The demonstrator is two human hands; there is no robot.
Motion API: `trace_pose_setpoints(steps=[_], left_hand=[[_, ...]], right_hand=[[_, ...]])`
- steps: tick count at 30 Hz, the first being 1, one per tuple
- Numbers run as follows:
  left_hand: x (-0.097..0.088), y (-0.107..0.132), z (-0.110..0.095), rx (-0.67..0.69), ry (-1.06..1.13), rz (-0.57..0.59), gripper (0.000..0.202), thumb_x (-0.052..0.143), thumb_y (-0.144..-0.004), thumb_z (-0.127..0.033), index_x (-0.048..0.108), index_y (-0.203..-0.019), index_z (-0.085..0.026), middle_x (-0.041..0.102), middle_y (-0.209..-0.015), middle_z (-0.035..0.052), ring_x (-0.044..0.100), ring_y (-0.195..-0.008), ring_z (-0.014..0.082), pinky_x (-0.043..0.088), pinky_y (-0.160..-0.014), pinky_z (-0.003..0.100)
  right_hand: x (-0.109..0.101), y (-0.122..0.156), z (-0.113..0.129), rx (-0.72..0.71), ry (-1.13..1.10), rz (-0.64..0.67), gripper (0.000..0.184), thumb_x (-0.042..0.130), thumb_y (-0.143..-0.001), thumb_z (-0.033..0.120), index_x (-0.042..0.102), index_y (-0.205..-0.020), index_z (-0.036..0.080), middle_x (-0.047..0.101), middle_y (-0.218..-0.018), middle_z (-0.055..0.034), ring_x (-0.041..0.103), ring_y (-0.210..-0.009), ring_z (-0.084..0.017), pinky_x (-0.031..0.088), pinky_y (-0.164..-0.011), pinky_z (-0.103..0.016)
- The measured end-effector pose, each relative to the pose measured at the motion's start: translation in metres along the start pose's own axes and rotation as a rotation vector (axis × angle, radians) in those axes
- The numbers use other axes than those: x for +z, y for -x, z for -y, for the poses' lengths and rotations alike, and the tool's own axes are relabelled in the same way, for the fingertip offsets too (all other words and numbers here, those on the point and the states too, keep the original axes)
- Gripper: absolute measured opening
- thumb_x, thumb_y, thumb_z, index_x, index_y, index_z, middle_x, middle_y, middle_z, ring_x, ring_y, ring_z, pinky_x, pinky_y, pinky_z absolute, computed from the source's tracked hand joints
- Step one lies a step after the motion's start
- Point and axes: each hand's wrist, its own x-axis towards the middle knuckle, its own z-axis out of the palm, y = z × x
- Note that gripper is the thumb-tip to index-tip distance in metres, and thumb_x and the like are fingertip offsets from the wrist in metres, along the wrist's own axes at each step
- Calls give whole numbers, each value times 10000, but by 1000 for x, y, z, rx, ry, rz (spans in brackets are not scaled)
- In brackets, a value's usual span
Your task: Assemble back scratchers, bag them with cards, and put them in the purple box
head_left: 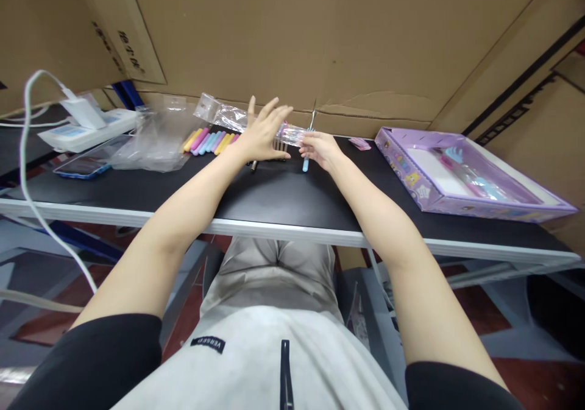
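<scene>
Both arms stretched out over the black table, hands meeting at its far middle.

Left hand: open flat, fingers spread and pointing far-right, palm against a clear plastic sleeve. Nothing clamped in it; cannot tell whether the thumb presses the sleeve from below.

Right hand: fingers curled in, tips pinched on the sleeve's right end. Just beside this hand, on the near side, a blue stick lies on the table, not held.

Sleeve: lifted off the table, running from far-left to right, left end free in the air, middle hidden behind the left hand, right end at the right fingertips. Contents too blurred to tell.

Around it:
- Row of coloured sticks, yellow, pink, blue and purple, lying side by side just left of the left hand.
- Heap of clear bags left of the sticks.
- Phone flat near the left edge; power strip beyond it with a white charger plugged in, its cable hanging off the table.
- Purple box, open, on the right, well apart from the hands.
- Cardboard stands behind the table.
</scene>
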Motion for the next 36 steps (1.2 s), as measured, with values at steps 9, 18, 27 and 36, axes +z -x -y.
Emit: trace_pose_setpoints(steps=[9,18,27,36], left_hand=[[21,-1,-11,-111,-3,-88,557,529,-961,-192,582,-1514,-234,748,-1321,164,615,-1378,376,130,-1352,733],[13,-5,-16,-113,42,-57,405,492,-898,-116,702,-1230,-211,724,-1075,162,669,-1155,375,479,-1130,622],[4,1,6,-140,71,-1,472,545,-832,-84,693,-1262,-208,727,-1149,174,659,-1198,402,414,-1162,663],[-3,13,50,-324,225,-165,544,653,-770,-166,661,-1307,-250,759,-1097,152,607,-1328,443,116,-1296,773]], right_hand=[[8,10,3,74,-26,-26,267,586,-1032,-28,600,-846,164,662,-591,23,583,-477,-59,488,-521,-153],[8,7,1,80,-11,-3,267,649,-1023,14,616,-803,161,669,-601,14,560,-467,-53,480,-533,-165],[2,4,6,66,-12,-31,290,592,-1017,-12,586,-790,169,658,-622,12,531,-490,-47,459,-547,-167],[-16,-4,8,73,-43,-41,288,549,-1003,-29,587,-795,166,633,-627,4,531,-519,-59,465,-579,-170]])
